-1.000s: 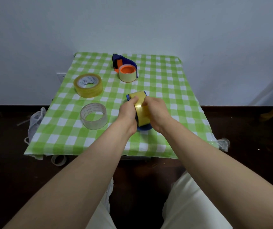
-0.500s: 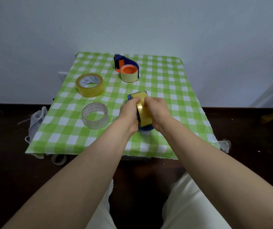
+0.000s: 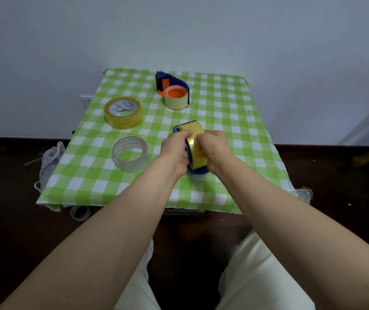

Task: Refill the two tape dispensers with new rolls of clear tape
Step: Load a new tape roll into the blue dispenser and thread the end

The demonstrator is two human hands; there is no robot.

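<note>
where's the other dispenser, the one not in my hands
The other dispenser lies at the far middle of the table, near the wall, beyond both hands and right of the yellow roll.

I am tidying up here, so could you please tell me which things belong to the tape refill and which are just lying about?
Job: blue dispenser with yellowish roll held in both hands; far blue-and-orange dispenser; thick yellowish tape roll; thin clear tape roll.
Lying about: empty cardboard core and white plastic bag, both on the floor.

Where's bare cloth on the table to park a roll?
Free: the right side of the table, right of the far dispenser and both hands. Also the near edge below the clear roll. Crowded: left half, where the yellowish roll sits close behind the clear one.
</note>
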